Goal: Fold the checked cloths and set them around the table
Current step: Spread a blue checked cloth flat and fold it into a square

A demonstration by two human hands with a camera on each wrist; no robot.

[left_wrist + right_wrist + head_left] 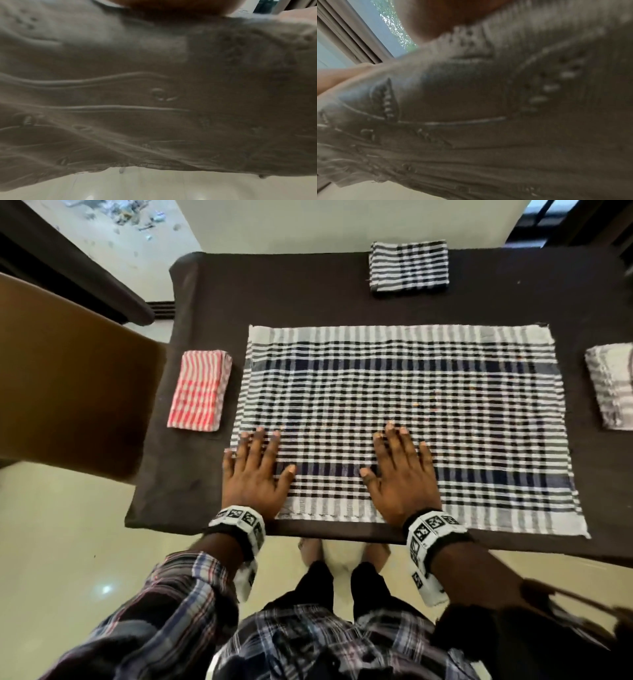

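Note:
A large black, navy and white checked cloth [428, 405] lies spread flat in the middle of the dark table [308, 302]. My left hand [255, 470] rests flat on its near left corner, fingers straight and spread. My right hand [400, 470] lies flat on the cloth's near edge further right, fingers straight too. A folded red and white checked cloth [198, 390] sits at the table's left side. A folded black and white one [409, 265] sits at the far edge. A folded grey and white one [611, 385] lies at the right. Both wrist views are blurred, filled by dark tablecloth fabric [154, 94] [488, 121].
A brown wooden chair [68, 378] stands close at the table's left. The table's near edge [342, 534] runs just behind my wrists, with pale floor [68, 542] and my feet below it. A dark strap or bag [565, 611] hangs at lower right.

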